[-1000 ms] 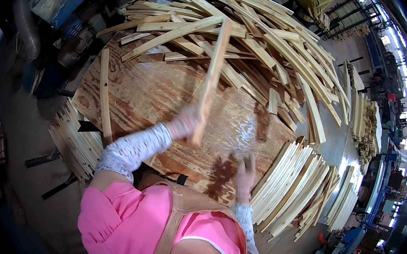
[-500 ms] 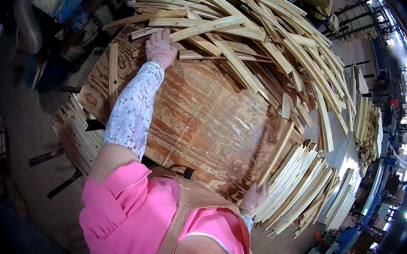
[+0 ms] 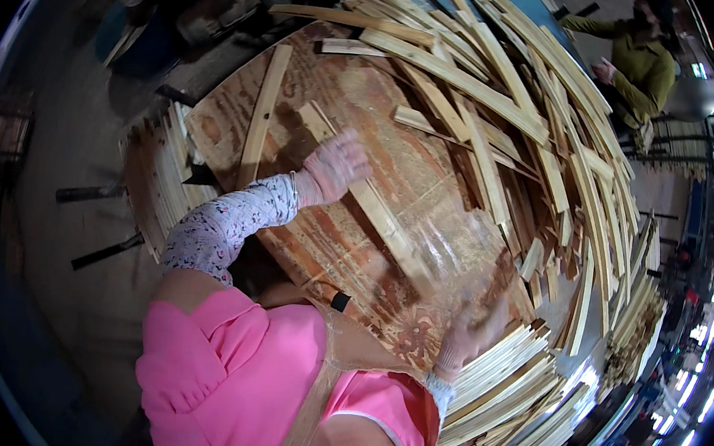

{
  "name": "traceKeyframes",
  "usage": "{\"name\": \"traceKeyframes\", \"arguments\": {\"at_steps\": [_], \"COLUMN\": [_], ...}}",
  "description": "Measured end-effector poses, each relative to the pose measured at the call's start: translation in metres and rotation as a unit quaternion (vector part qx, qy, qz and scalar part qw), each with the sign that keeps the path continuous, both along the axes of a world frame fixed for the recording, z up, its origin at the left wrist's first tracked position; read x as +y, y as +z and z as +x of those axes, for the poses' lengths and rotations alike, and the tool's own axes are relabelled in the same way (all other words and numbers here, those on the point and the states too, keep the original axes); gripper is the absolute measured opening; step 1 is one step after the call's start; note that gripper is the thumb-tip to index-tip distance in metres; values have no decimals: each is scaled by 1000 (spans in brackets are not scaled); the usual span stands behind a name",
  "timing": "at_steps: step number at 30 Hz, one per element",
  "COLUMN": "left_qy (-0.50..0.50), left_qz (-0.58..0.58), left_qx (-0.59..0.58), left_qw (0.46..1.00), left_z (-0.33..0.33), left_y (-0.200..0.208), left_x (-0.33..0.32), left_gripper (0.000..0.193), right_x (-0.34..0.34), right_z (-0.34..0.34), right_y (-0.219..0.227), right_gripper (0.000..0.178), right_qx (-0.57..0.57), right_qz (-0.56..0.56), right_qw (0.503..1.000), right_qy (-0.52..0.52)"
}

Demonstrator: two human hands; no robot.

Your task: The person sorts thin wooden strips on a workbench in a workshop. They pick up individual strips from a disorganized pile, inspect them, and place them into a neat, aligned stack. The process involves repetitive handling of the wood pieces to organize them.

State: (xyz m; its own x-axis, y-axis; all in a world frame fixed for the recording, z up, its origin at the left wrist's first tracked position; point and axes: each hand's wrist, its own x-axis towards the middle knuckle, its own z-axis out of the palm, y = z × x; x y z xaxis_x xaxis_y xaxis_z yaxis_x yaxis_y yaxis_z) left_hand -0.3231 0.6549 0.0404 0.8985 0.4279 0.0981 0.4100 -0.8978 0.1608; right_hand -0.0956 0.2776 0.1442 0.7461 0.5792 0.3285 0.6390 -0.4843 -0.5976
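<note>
My left hand (image 3: 334, 170), in a pale thin glove, is closed over a wooden slat (image 3: 384, 230). The slat slants across the worn plywood tabletop (image 3: 287, 247), its lower right end blurred. At the table's near right corner, my right hand (image 3: 466, 339) is smeared by motion; its fingers look stretched apart, with nothing seen in them. Right beside it is a neat stack of pale slats (image 3: 497, 367). Another single slat (image 3: 266, 109) lies on the tabletop, left of my left hand.
A big jumbled pile of slats (image 3: 504, 100) covers the table's far and right side. More stacked slats (image 3: 153, 175) stand off the left edge, near black metal bars (image 3: 88, 193). A person in an olive top (image 3: 646, 74) is at the far right.
My left hand has come from the pile's edge toward the middle of the tabletop, bringing a slat. My right hand has let go of the slat it held beside the stack. The view has turned.
</note>
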Motion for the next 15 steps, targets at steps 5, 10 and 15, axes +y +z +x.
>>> {"name": "traceKeyframes", "arguments": {"at_steps": [5, 10, 15], "left_qy": [0, 321, 289], "left_qz": [-64, -259, -648], "left_qx": [-130, -173, -402], "left_qw": [989, 894, 579], "left_z": [-28, -61, -88], "left_y": [-18, 23, -6], "left_x": [-27, -55, -180], "left_gripper": [44, 93, 75], "right_x": [131, 137, 177], "right_z": [-57, -87, -130], "right_y": [10, -95, -81], "right_gripper": [68, 46, 35], "right_qx": [304, 419, 134], "right_qz": [-331, -195, -239], "right_qw": [856, 829, 853], "right_qy": [255, 316, 445]}}
